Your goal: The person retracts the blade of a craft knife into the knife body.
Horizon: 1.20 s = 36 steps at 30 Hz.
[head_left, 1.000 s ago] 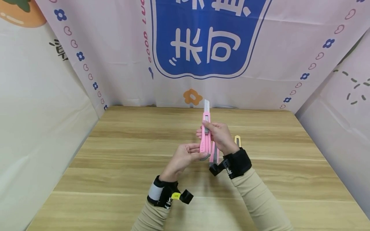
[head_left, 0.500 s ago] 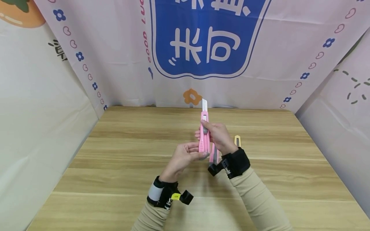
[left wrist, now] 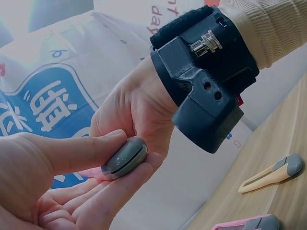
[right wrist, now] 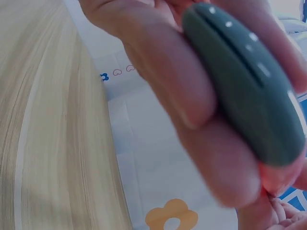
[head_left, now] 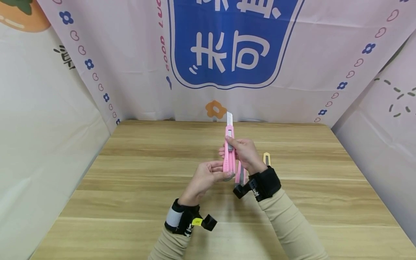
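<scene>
Both hands hold a pink utility knife (head_left: 229,159) upright above the table, its blade (head_left: 229,118) out at the top. My left hand (head_left: 208,177) pinches the grey end cap (left wrist: 128,158) between thumb and fingers. My right hand (head_left: 245,153) grips the upper body, thumb on the grey slider. Behind the hands, a second pink utility knife (left wrist: 247,223) with grey parts lies on the table. A yellow utility knife (left wrist: 272,174) lies farther right, partly hidden by the right wrist in the head view.
The wooden table (head_left: 130,187) ends at a hanging printed cloth (head_left: 136,90) at the back. Cloth walls (head_left: 42,144) rise along both sides. Each wrist wears a black camera strap (head_left: 264,183).
Over the last second the held knife and the right hand have shifted slightly left. The blade remains out, and both hands keep their hold.
</scene>
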Tool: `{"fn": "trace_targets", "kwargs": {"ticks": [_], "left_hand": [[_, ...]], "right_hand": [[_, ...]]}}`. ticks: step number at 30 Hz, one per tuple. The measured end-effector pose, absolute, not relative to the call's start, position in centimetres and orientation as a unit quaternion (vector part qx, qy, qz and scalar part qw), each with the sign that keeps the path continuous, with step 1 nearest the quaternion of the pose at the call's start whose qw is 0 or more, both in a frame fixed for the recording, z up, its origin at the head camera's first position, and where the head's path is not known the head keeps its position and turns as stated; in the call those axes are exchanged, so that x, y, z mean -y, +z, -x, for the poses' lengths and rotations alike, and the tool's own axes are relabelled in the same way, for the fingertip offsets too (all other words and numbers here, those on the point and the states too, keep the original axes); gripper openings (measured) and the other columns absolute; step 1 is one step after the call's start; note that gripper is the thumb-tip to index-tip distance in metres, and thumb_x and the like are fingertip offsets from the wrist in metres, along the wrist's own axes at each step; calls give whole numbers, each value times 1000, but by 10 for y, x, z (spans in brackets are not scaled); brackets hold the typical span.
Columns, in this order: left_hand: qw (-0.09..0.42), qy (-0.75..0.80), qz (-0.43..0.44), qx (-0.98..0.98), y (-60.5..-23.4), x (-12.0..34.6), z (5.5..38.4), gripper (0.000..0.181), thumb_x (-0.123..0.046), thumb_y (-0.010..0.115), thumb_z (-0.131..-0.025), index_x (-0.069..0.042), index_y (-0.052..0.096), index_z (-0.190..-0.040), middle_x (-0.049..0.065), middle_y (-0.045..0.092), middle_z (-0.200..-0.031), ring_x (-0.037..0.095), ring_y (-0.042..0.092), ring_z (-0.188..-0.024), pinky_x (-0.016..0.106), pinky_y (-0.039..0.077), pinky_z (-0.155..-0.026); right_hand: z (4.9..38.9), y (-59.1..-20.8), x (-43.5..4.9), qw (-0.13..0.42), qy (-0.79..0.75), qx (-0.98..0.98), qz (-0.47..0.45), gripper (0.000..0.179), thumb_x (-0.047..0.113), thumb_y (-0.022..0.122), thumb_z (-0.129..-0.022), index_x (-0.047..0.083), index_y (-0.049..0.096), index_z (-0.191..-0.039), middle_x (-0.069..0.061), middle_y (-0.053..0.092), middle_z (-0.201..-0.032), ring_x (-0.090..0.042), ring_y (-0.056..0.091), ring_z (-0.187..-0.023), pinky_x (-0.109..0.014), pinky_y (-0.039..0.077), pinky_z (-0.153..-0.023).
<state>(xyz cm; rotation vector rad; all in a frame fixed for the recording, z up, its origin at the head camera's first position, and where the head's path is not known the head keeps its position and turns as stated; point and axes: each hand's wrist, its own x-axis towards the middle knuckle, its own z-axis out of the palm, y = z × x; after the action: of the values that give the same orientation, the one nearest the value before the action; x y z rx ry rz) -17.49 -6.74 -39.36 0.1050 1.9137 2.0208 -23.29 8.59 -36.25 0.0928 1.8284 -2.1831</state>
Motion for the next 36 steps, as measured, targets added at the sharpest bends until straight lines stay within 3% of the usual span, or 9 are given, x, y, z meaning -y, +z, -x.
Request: {"fn": "trace_targets", "kwargs": {"ticks": [5, 14, 24, 30, 36], "left_hand": [[184, 716, -23, -673, -392, 68, 175, 38, -1, 68, -86, 1, 61, -123, 19, 71, -114, 9, 71, -86, 27, 61, -83], [184, 717, -19, -672, -391, 69, 175, 37, 0, 67, -85, 1, 62, -122, 16, 72, -111, 7, 70, -84, 24, 60, -80], [177, 717, -20, -674, -392, 68, 175, 38, -1, 68, -85, 2, 61, -122, 19, 71, -114, 7, 70, -84, 26, 61, -81], [184, 713, -21, -677, -392, 70, 175, 36, -1, 68, -85, 1, 62, -121, 15, 73, -110, 7, 69, -84, 24, 60, -80], [181, 714, -24, -676, -391, 69, 176, 35, 0, 67, -85, 2, 63, -120, 13, 74, -106, 5, 69, -83, 22, 59, -78]], "right_hand": [[232, -363, -85, 147, -756, -637, -30, 41, 22, 56, -98, -14, 57, -117, 1, 73, -66, -11, 72, -63, -25, 62, -66], [232, -368, -85, 147, -765, -627, -31, 32, 26, 56, -98, -5, 63, -100, -1, 74, -71, -11, 72, -69, -33, 62, -80], [230, -367, -82, 153, -758, -631, -52, 46, 38, 54, -98, -7, 61, -106, 0, 73, -70, -11, 72, -66, -26, 62, -67], [229, -364, -81, 147, -756, -636, -49, 38, 32, 57, -97, -6, 63, -97, 0, 72, -65, -10, 71, -60, -26, 62, -64], [230, -361, -81, 147, -749, -645, -39, 40, 28, 57, -97, -10, 63, -106, 2, 72, -63, -10, 71, -59, -24, 61, -62]]}}
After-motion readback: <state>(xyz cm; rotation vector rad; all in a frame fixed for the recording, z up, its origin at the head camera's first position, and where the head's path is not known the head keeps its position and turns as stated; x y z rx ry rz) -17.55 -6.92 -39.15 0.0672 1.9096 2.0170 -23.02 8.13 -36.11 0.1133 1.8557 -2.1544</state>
